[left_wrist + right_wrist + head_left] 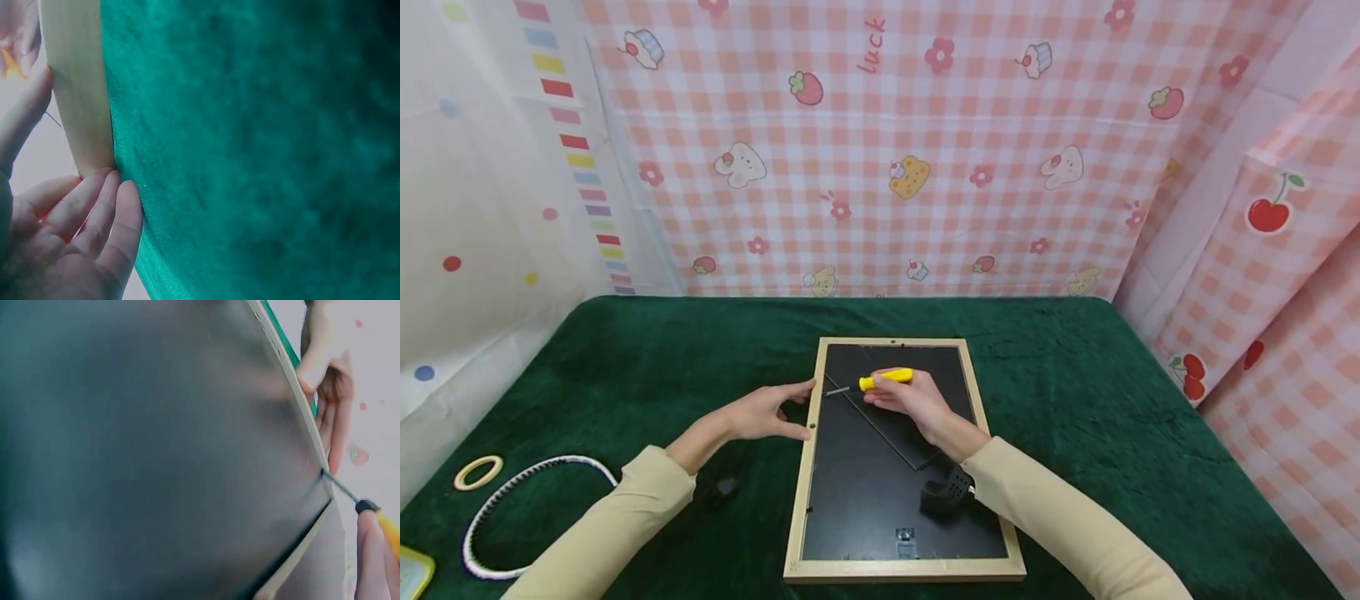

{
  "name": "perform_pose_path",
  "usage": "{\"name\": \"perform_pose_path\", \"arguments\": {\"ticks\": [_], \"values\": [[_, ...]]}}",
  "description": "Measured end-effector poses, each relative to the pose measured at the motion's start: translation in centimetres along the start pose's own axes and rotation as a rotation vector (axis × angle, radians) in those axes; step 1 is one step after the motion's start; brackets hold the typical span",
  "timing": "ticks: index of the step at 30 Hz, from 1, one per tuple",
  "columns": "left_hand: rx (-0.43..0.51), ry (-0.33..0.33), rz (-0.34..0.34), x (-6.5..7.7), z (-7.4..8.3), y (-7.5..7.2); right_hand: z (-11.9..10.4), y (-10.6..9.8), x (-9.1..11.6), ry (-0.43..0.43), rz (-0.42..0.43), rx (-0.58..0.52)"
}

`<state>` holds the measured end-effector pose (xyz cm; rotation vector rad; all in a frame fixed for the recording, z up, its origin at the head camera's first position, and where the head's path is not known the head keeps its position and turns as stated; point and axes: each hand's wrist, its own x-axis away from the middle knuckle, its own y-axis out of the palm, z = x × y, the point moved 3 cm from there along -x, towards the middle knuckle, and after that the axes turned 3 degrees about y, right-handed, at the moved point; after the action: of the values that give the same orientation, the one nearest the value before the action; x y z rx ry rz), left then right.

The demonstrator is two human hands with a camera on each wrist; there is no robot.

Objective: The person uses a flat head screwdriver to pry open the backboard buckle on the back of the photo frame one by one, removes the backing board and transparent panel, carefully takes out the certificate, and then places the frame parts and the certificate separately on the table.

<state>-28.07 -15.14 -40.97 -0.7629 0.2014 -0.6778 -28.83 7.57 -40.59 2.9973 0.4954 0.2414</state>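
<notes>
A picture frame with a pale wood rim (797,533) lies with its black backing board (865,492) facing up. My right hand (921,404) holds a screwdriver by its yellow handle (891,377), the thin metal shaft pointing left. In the right wrist view, the screwdriver shaft (342,487) reaches a small dark spot at the rim's inner edge. My left hand (767,412) touches the outside of the left rim with spread thumb and fingers. In the left wrist view, nearly straight fingers (122,222) rest against the rim's side.
A dark green cloth (1112,433) covers the table. Left of the frame lie a white and dark hoop (472,525), a small wooden ring (460,477) and a yellow-edged object (426,567). A pink checked curtain (880,117) hangs behind. Black wrist gear (943,497) overlaps the backing board.
</notes>
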Motion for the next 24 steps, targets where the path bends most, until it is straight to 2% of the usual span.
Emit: {"name": "perform_pose_path", "arguments": {"ticks": [5, 10, 19, 24], "values": [[0.012, 0.007, 0.004, 0.1, -0.2, 0.1, -0.8, 0.8, -0.2, -0.091, 0.051, 0.162], [0.016, 0.016, -0.002, 0.2, -0.3, 0.3, -1.5, 1.5, -0.5, -0.113, 0.087, 0.298], [0.034, 0.007, -0.001, 0.1, -0.2, 0.2, -4.1, 4.2, -0.5, -0.183, 0.199, 0.659], [0.034, 0.011, -0.001, 0.1, -0.1, 0.0, -5.0, 5.3, -0.3, -0.235, 0.24, 0.778]]}}
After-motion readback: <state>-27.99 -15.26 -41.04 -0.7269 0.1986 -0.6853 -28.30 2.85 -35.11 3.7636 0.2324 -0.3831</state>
